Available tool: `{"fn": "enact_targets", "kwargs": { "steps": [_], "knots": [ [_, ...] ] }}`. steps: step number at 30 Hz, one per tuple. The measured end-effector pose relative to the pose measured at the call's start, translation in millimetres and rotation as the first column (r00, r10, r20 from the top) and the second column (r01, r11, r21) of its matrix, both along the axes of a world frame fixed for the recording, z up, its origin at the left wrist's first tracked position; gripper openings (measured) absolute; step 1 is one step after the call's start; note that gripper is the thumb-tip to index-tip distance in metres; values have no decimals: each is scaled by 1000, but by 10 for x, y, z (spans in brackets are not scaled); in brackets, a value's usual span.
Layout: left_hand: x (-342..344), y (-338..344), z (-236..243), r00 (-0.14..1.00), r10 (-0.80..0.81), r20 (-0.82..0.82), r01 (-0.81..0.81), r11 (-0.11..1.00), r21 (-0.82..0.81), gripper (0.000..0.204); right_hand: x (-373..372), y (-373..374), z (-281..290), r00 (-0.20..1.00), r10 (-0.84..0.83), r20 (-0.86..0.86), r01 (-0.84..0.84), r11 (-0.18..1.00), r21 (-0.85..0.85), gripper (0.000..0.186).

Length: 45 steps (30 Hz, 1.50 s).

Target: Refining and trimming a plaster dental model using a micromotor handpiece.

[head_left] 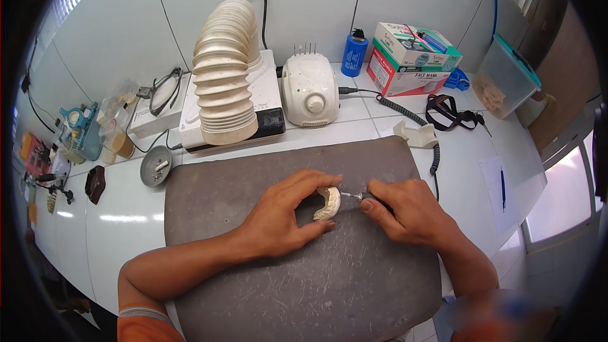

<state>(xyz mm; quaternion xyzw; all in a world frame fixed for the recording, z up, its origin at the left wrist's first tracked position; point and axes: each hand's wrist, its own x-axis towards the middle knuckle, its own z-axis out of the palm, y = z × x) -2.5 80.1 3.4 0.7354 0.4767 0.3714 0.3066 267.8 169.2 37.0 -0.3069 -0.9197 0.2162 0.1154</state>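
A cream dental cast with an arch of teeth (331,204) is held upright between the fingers and thumb of my left hand (291,206) over a scratched grey mat (291,285). My right hand (405,209) is closed round a rotary handpiece (367,199), its thin metal bit pointing left at the side of the cast, at or very near its surface. Both forearms cross the front of the mat, and the rest of the handpiece is hidden by my right fingers.
Behind the mat stand a white ridged hose on a unit (225,95), a control box (310,92), stacked boxes (411,63), a blue canister (354,54) and a clear tub (497,82). An ashtray (154,171) sits left; paper with a pen (497,193) lies right.
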Motion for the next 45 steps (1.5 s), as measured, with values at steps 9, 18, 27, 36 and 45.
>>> {"fn": "enact_targets", "kwargs": {
  "steps": [9,18,27,36,45],
  "knots": [
    [38,0,15,999,6,40,-5,1000,-17,74,-13,-20,-11,980,-201,17,200,979,43,45],
    [37,2,18,999,-10,-31,11,999,39,75,6,33,-16,978,-204,42,204,979,-9,48],
    [33,-9,13,1000,-7,-2,7,1000,-29,74,7,22,-5,980,-195,51,196,981,-16,48],
    [39,-12,26,1000,-4,-11,4,1000,-17,75,9,19,-15,983,-176,44,176,984,8,46],
    [41,-16,38,1000,-1,-14,1,1000,-28,76,14,19,-13,984,-172,52,172,985,2,46]
  ]
}}
